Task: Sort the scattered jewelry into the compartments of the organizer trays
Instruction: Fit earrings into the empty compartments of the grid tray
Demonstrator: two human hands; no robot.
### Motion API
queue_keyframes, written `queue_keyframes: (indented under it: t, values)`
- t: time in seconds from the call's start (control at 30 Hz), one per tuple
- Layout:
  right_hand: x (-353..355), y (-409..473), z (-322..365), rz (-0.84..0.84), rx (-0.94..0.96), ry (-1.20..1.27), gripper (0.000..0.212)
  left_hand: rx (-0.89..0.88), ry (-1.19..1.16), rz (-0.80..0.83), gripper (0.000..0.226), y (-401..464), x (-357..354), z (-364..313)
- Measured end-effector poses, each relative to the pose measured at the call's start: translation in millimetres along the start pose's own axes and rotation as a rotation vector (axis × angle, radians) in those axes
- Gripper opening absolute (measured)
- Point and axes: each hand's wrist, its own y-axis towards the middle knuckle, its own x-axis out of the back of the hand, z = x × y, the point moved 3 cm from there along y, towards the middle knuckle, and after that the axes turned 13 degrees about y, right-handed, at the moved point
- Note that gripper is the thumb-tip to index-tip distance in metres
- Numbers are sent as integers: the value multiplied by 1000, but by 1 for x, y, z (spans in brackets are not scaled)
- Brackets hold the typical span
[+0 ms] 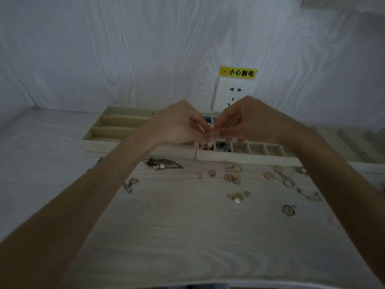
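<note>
Desk [187, 236]: pale wood-grain finish, matt, smooth; wall [125, 49]: the same pale wood-grain look, matt; trays [116, 126]: beige, soft velvety-looking lining, matt; rings [233, 174]: gold-toned metal, glossy; chain [300, 189]: silver-toned metal links, shiny; pearl piece [236, 198]: gold metal with a glossy white bead; clasp [289, 210]: silver metal, polished; socket [234, 97]: white plastic, smooth; sticker [238, 73]: yellow, glossy, printed; small piece pinched between both hands: pinkish, material cannot be told.
</note>
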Motion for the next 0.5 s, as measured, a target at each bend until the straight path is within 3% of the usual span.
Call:
queue_keyframes:
  t: [0.27,0.5]
  values:
    - [42,5,-45,-59,-146,183,11,-126,-41,144,19,70,-9,-18]
    - [50,3,-64,120,-306,122,6,-175,43,350,18,93,-33,-29]
